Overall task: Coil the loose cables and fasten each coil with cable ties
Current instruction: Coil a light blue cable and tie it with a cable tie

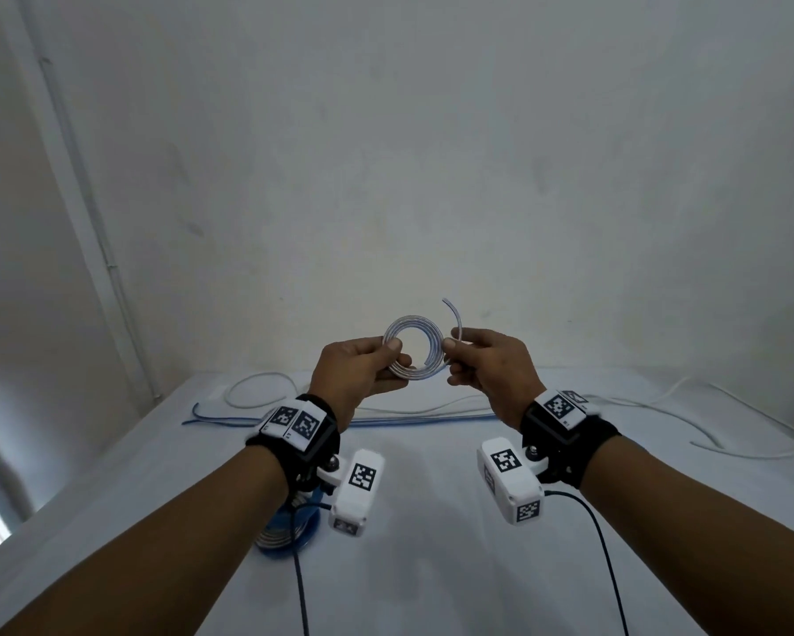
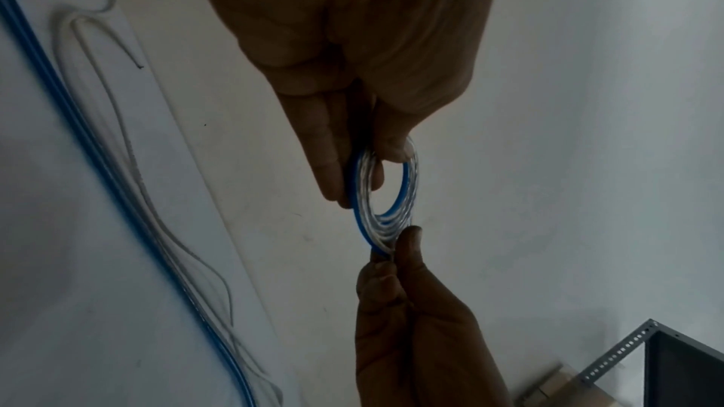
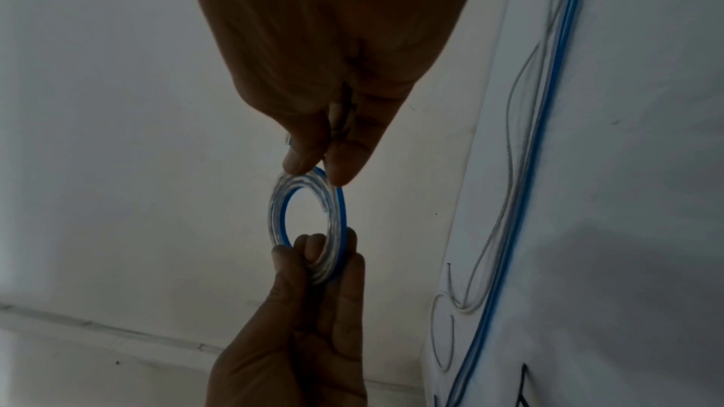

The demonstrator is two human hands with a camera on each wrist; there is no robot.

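Left hand (image 1: 356,369), right hand (image 1: 491,364) pinch cable coil (image 1: 413,348).

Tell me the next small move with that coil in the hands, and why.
Probably wrap the free end down onto the small coil of clear, blue-edged cable. The left hand pinches the coil's left side, the right hand pinches its right side, and the last stretch of cable sticks up loose above the right thumb. No cable tie shows on the coil, so it seems not ready to fasten.
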